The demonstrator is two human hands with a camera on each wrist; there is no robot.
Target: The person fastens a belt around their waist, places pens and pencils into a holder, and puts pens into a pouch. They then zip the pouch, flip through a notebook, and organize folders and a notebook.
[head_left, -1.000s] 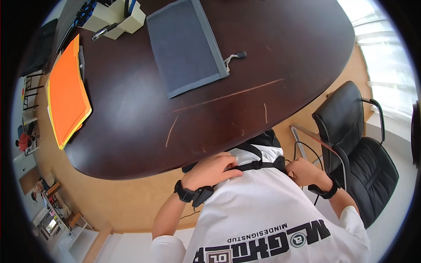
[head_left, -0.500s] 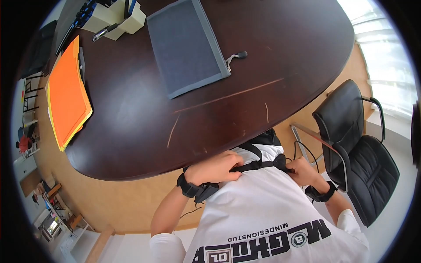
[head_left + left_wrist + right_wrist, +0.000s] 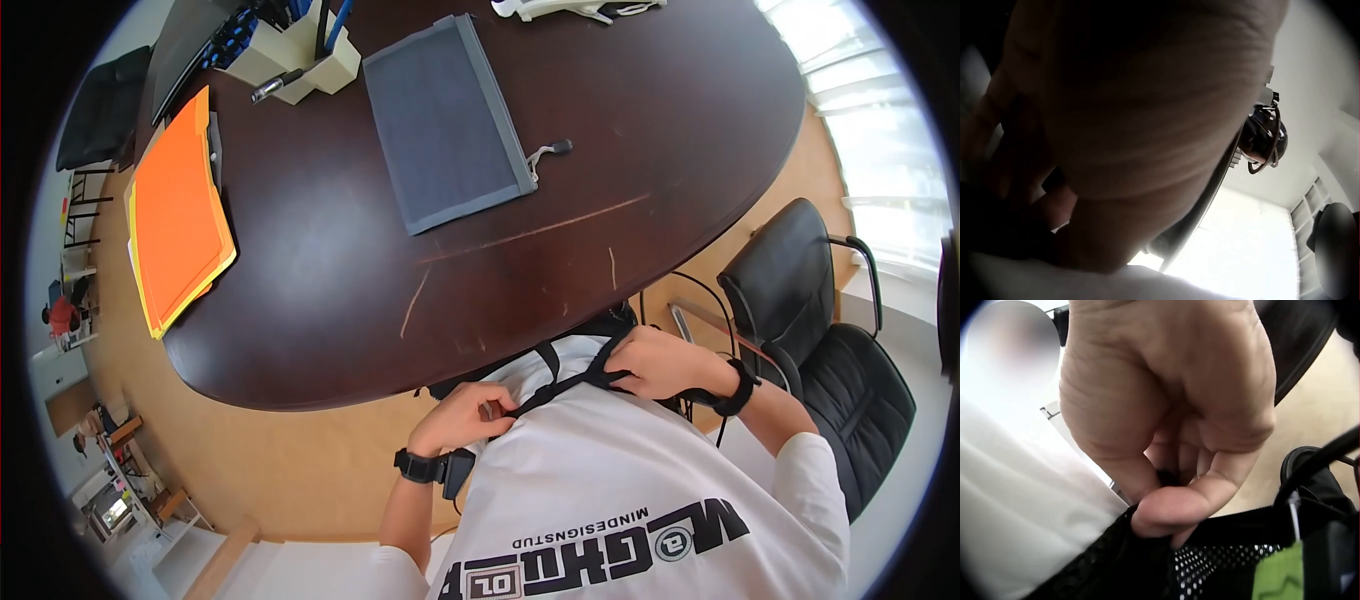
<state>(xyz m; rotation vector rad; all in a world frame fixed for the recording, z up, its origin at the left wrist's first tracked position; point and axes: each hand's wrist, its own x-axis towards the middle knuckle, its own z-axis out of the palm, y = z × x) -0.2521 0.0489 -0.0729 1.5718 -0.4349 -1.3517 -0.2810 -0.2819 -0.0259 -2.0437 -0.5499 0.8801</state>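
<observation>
A black strap point(image 3: 548, 392) runs round the waist over the white shirt point(image 3: 600, 450). At its left part, my left hand point(image 3: 466, 414) pinches the strap between thumb and curled fingers. My right hand point(image 3: 668, 364) grips the strap farther right, just below the table edge. In the right wrist view the thumb and fingers of the right hand point(image 3: 1172, 412) pinch black fabric, beside a black mesh piece point(image 3: 1210, 565) with a green tag point(image 3: 1279, 575). Dark and close, the left hand point(image 3: 1141, 125) fills much of the left wrist view and hides most of its grip.
The dark table point(image 3: 300, 330) curves in front of the body. On it lie a grey zip pouch point(image 3: 450, 130), orange folders point(image 3: 182, 225), a pen holder point(image 3: 300, 65) and a white object point(image 3: 575, 8) at the far edge. A black office chair point(image 3: 825, 350) stands at the right.
The right hand has come from the right hip to the front of the waist. My left hand has shifted left and slightly down. The head view has tilted, bringing the white object into sight.
</observation>
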